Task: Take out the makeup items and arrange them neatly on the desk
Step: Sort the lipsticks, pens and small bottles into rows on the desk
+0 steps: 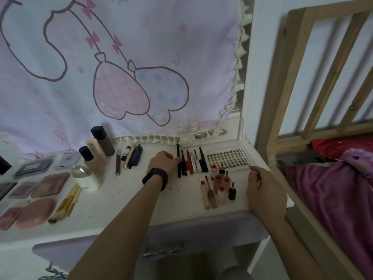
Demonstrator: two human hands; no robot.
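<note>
Fingers [175, 159] of the left hand [161, 163] curled down, tips against the leftmost black pen [179, 166] of the pen row [193, 161]. The tips are hidden, so can't tell whether it grips or only touches. Black wristband [155, 178] on that wrist.

Right hand [265, 193] at the right edge of the counter [121, 201], fingers [254, 172] curled and pinching a thin tool [259, 181], tip just beside the near right corner of the lash tray [228, 158]. What the tool is: too small to tell.

- Pen row lies side by side, far centre, between left hand and lash tray.
- Lip tubes [218, 186] clustered near side of the tray, some upright, some lying.
- Foundation bottles [99, 148] upright far left; white bottle [86, 179] with silver cap just in front.
- Four slim tubes [129, 156] lying right of the bottles.
- Palettes [50, 184] and pink compacts [34, 213] at left, brushes [68, 201] beside them.

Cartoon cloth [121, 67] hangs behind the counter. Drawer [181, 231] under the near edge. Bed [333, 188] with purple cover at right.
</note>
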